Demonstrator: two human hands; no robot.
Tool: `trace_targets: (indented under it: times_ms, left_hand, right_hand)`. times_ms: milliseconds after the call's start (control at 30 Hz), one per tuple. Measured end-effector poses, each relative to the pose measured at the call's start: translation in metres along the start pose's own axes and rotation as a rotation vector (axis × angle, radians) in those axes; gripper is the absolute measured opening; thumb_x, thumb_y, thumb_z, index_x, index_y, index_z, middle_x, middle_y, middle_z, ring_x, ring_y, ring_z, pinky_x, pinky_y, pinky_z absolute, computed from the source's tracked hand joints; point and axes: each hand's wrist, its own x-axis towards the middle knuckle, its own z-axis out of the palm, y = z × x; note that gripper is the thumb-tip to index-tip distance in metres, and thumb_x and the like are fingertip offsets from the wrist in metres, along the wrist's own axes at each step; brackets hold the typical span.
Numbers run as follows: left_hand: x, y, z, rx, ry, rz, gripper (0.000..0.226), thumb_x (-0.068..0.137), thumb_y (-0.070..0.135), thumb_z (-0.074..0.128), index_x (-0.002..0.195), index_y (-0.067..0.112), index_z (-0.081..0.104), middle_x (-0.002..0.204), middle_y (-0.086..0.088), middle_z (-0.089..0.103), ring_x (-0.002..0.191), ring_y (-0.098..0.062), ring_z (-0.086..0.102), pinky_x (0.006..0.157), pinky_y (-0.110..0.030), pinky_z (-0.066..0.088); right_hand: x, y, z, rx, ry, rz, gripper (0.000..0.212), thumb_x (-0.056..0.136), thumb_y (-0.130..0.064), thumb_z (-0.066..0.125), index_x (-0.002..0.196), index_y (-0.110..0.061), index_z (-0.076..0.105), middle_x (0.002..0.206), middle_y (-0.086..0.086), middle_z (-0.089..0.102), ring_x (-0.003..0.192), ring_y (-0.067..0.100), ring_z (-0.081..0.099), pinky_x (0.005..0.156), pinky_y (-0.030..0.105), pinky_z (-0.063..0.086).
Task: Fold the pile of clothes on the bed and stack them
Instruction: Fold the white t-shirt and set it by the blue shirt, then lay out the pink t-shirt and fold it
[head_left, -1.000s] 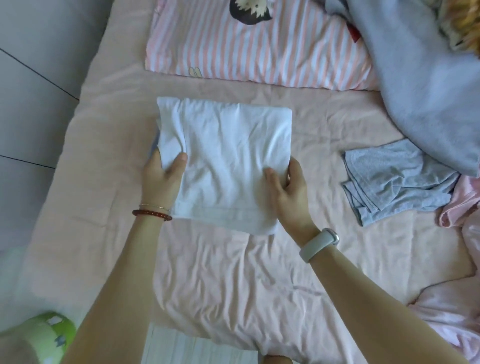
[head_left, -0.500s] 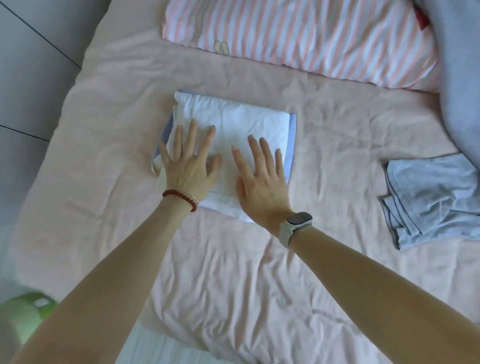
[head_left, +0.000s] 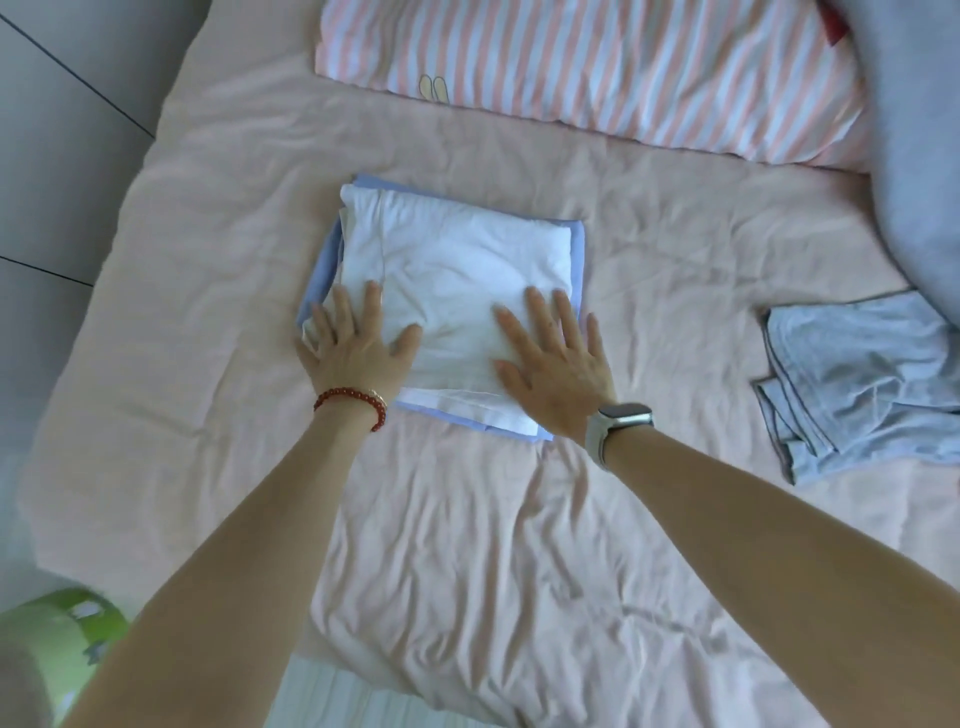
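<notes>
- Flatly, the left hand (head_left: 358, 348) lies palm down with straight, slightly spread fingers on the near left part of the folded white garment (head_left: 457, 291); its outer fingers reach over the garment's left edge.
- Likewise the right hand (head_left: 556, 364) presses palm down on the near right part of the same garment, fingers straight and fanned, the little finger just off the right edge. Neither hand grips anything.
- That white garment sits on top of a folded light blue garment (head_left: 318, 291), whose edges show at the left, far and near sides; together they form a small stack near the middle of the pink bed sheet (head_left: 208, 260).
- A red bead bracelet (head_left: 353, 400) circles the left wrist, and a pale-strapped watch (head_left: 618, 421) the right.
- To the right, well apart from the stack, a loosely folded grey garment (head_left: 857, 374) lies on the sheet.
- At the far side rests a pink-and-white striped pillow (head_left: 597, 67), with a grey-blue blanket (head_left: 914, 156) bunched at the far right.
- A green object (head_left: 62, 639), blurred, shows at the near left corner, off the bed.
</notes>
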Motion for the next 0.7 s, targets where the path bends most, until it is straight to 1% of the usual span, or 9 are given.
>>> trace_targets:
  times_ms: [67,100,200,267,333,400,467,600,700]
  left_hand:
    - [-0.033,0.005,0.010,-0.096,0.048,-0.058,0.062,0.094,0.046,0.032,0.148,0.032,0.004,0.157,-0.004,-0.003,0.144,-0.029,-0.005,0.112,-0.055,0.004]
    - [-0.051,0.007,0.015,-0.140,0.064,-0.086,0.061,0.095,0.040,0.033,0.148,0.031,0.006,0.157,-0.003,-0.003,0.144,-0.028,-0.004,0.112,-0.055,0.005]
    - [-0.107,0.014,0.031,-0.194,0.007,-0.114,0.062,0.096,0.033,0.036,0.149,0.024,0.006,0.157,-0.005,-0.008,0.144,-0.027,-0.005,0.113,-0.050,0.008]
    - [-0.145,0.022,0.041,-0.214,-0.085,-0.080,0.060,0.097,0.032,0.037,0.149,0.022,0.009,0.157,-0.006,-0.008,0.144,-0.026,-0.006,0.114,-0.047,0.008]
    - [-0.181,0.036,0.053,-0.215,-0.159,-0.019,0.060,0.096,0.032,0.039,0.149,0.023,0.011,0.157,-0.005,-0.007,0.144,-0.026,-0.004,0.115,-0.045,0.008]
    - [-0.214,0.055,0.062,-0.159,-0.226,0.079,0.060,0.096,0.032,0.038,0.148,0.024,0.011,0.157,-0.005,-0.005,0.144,-0.025,-0.003,0.115,-0.044,0.009]
    - [-0.243,0.079,0.068,-0.116,-0.278,0.189,0.059,0.095,0.031,0.039,0.148,0.025,0.012,0.157,-0.004,0.000,0.144,-0.025,-0.001,0.115,-0.044,0.011]
    - [-0.289,0.132,0.075,-0.094,-0.333,0.337,0.056,0.096,0.030,0.038,0.147,0.023,0.016,0.156,-0.004,0.008,0.144,-0.022,0.003,0.116,-0.040,0.012]
    - [-0.318,0.179,0.083,-0.125,-0.349,0.436,0.052,0.096,0.026,0.040,0.145,0.020,0.024,0.154,-0.005,0.018,0.142,-0.022,0.011,0.114,-0.039,0.018]
  right_hand:
    - [-0.036,0.003,0.004,0.056,-0.012,0.011,0.059,0.092,-0.050,0.014,0.147,-0.037,-0.003,0.158,0.001,-0.005,0.144,0.025,-0.002,0.114,0.047,0.008]
    - [-0.056,0.005,0.007,0.093,-0.041,0.018,0.059,0.093,-0.046,0.016,0.148,-0.035,-0.001,0.158,0.002,-0.002,0.144,0.025,0.001,0.114,0.045,0.010]
    - [-0.116,0.010,0.019,0.223,-0.130,0.101,0.057,0.097,-0.037,0.027,0.149,-0.026,0.006,0.158,0.001,-0.001,0.145,0.021,-0.003,0.115,0.038,0.005]
    - [-0.157,0.013,0.020,0.326,-0.121,0.188,0.063,0.091,-0.046,0.017,0.149,-0.023,0.012,0.157,0.002,0.004,0.145,0.019,-0.001,0.116,0.035,0.005]
    - [-0.196,0.019,0.020,0.394,-0.089,0.269,0.077,0.078,-0.052,0.004,0.148,-0.022,0.018,0.157,0.003,0.011,0.145,0.020,0.005,0.116,0.035,0.009]
    - [-0.231,0.029,0.018,0.426,-0.076,0.336,0.079,0.077,-0.052,0.004,0.147,-0.021,0.022,0.156,0.004,0.016,0.144,0.021,0.008,0.115,0.035,0.012]
    - [-0.265,0.043,0.014,0.460,-0.051,0.411,0.069,0.083,-0.044,0.016,0.146,-0.017,0.027,0.154,0.006,0.020,0.144,0.022,0.012,0.114,0.035,0.016]
    - [-0.330,0.089,0.007,0.542,0.132,0.596,0.048,0.093,-0.020,0.041,0.139,-0.009,0.039,0.147,0.012,0.034,0.138,0.028,0.027,0.111,0.041,0.028]
    - [-0.378,0.132,0.004,0.585,0.211,0.725,0.047,0.091,-0.012,0.049,0.137,-0.007,0.041,0.143,0.013,0.038,0.134,0.029,0.034,0.108,0.036,0.027]
